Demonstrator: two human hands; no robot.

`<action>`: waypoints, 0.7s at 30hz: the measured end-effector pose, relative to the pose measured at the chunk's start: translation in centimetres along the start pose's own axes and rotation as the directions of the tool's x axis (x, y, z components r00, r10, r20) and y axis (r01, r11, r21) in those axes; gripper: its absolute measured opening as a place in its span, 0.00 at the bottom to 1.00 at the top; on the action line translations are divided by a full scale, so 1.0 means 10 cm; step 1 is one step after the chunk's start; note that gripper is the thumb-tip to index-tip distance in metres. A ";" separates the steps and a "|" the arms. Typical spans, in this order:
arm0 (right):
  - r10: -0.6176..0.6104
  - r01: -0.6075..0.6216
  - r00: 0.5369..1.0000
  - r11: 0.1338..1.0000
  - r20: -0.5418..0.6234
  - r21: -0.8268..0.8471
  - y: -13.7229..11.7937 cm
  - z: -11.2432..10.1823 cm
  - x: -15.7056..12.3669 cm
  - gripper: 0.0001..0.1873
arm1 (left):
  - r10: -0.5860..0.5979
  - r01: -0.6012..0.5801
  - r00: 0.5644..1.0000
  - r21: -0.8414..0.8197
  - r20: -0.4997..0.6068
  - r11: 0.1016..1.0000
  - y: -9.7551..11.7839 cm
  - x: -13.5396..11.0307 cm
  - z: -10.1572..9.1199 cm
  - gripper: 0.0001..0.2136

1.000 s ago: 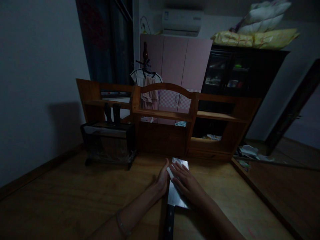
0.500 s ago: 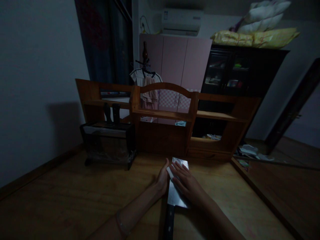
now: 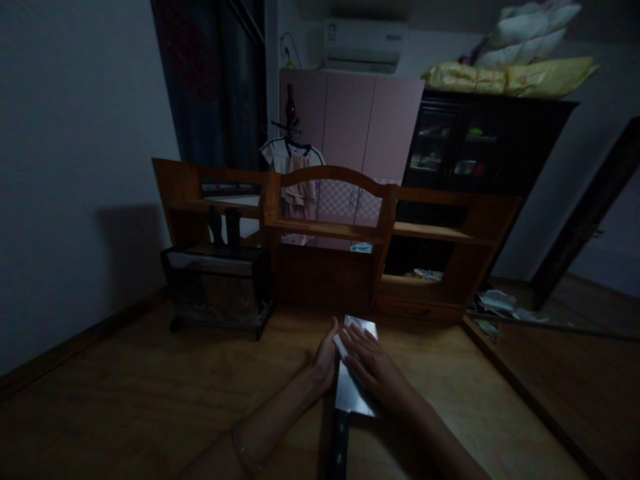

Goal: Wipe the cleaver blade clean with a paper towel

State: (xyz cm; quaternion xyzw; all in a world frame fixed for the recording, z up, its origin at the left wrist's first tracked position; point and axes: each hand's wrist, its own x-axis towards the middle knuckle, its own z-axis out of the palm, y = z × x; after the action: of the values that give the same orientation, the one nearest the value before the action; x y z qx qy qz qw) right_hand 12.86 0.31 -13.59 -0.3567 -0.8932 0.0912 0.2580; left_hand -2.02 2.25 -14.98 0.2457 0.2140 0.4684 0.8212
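A cleaver (image 3: 356, 399) with a broad shiny blade points away from me, its black riveted handle (image 3: 341, 443) toward the bottom edge. My right hand (image 3: 373, 363) lies over the blade, fingers nearly straight and close together. It presses a folded white cloth or tissue (image 3: 340, 346) against the metal. At the blade's left edge, my left hand (image 3: 327, 360) steadies the cleaver, thumb raised. Its other fingers are mostly hidden behind the blade and cloth. No hand is on the handle. Whether the blade rests on the wooden tabletop (image 3: 200, 393) I cannot tell.
A black-framed knife block (image 3: 215, 290) with two dark handles stands at the left. A wooden shelf unit (image 3: 327, 230) spans the back of the table. A raised wooden edge (image 3: 520, 393) borders the right side. Beyond are pink cabinets (image 3: 350, 127) and a dark cupboard (image 3: 500, 147).
Hardly anything differs. Both hands, the white cloth and the cleaver keep the same positions.
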 end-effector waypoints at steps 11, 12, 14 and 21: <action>0.001 -0.001 1.000 1.000 -0.002 -0.007 0.01 0.01 0.00 0.26 | -0.011 0.011 1.000 0.007 0.005 1.000 0.00 0.01 -0.01 0.33; 0.002 -0.002 1.000 1.000 -0.001 -0.007 0.00 0.00 0.00 0.26 | -0.016 0.016 1.000 0.006 -0.006 1.000 -0.01 0.02 -0.01 0.33; 0.006 -0.006 1.000 1.000 0.006 -0.008 0.00 0.00 0.00 0.26 | -0.021 0.021 1.000 0.012 -0.012 1.000 -0.01 0.03 -0.02 0.33; 0.009 -0.009 1.000 1.000 0.006 -0.011 0.01 0.01 0.00 0.26 | 0.014 -0.015 0.999 0.023 0.035 1.000 -0.02 0.02 -0.03 0.31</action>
State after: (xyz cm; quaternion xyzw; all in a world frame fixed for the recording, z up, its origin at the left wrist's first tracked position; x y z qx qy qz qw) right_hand 12.89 0.39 -13.68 -0.3617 -0.8930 0.0884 0.2529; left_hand -2.01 2.43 -15.38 0.2652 0.2033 0.4674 0.8185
